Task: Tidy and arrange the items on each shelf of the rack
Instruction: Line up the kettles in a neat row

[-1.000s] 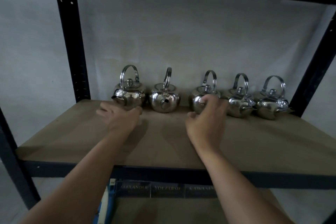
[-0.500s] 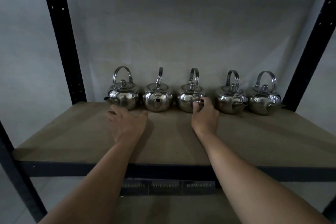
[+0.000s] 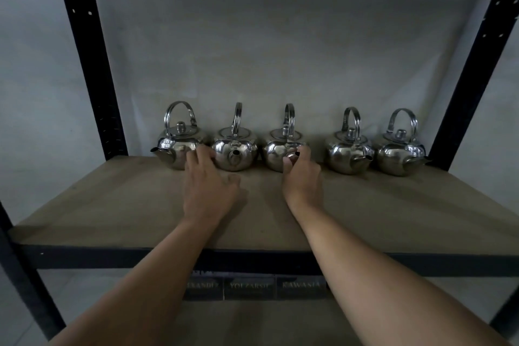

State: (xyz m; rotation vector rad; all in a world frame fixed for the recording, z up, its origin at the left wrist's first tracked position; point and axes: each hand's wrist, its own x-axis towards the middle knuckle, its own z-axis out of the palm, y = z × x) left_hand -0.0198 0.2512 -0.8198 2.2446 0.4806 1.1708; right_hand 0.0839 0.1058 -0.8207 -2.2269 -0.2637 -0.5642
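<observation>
**Head view: five steel kettles lined along the back edge of a shelf**

Head camera is looking down at a brown board shelf (image 3: 393, 213) set in a black metal rack (image 3: 92, 64). Five shiny round stainless-steel kettles with arched handles are standing upright in a row along the shelf's back edge, against a pale wall.

The left hand (image 3: 207, 188) is lying palm down over the board with fingers spread and relaxed; its fingertips (image 3: 196, 153) are touching the lower front of the far-left kettle (image 3: 174, 146), whose spout is pointing toward the left edge. The second kettle (image 3: 234, 149) is sitting just beside it, spout facing the front edge.

The right hand (image 3: 302, 177) is reaching to the middle kettle (image 3: 276, 149), with thumb and fingers curled round its spout, pinching it at the front.

The fourth kettle (image 3: 348, 150) and the far-right kettle (image 3: 400, 152) are standing near the back right corner, touching each other, spouts aimed toward the right edge, with a gap between them and the middle kettle.

Dark boxes with printed lettering (image 3: 250, 286) are showing on the shelf below.
</observation>
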